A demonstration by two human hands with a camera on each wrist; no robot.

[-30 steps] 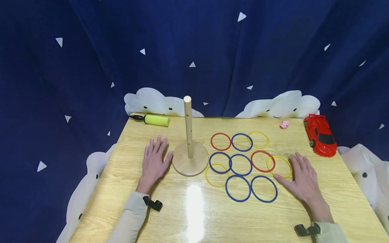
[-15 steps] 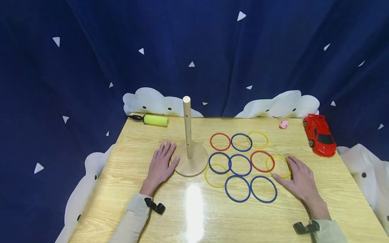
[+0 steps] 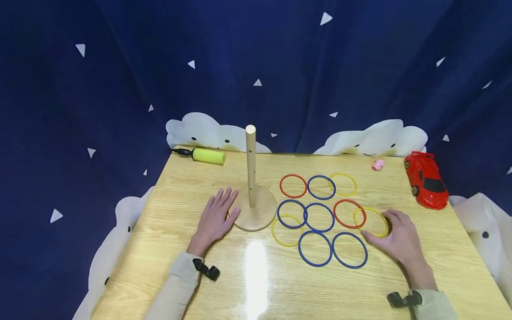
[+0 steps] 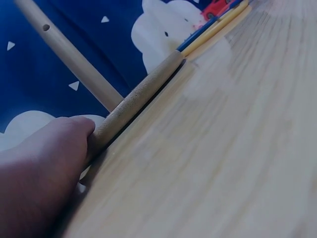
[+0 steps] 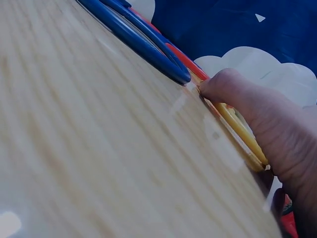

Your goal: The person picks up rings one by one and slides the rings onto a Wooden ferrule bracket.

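Wooden table (image 3: pixel 320 293): rings (image 3: pixel 306 216), peg stand (image 3: pixel 251 184), pump (image 3: pixel 208 155), pig (image 3: pixel 378 165), red car (image 3: pixel 426 180).

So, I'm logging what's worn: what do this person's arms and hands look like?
The left sleeve and right sleeve are plain, pale grey-beige and long. A small, blocky black left wrist camera and matching right wrist camera sit at the wrists. The left hand and right hand wear no gloves.
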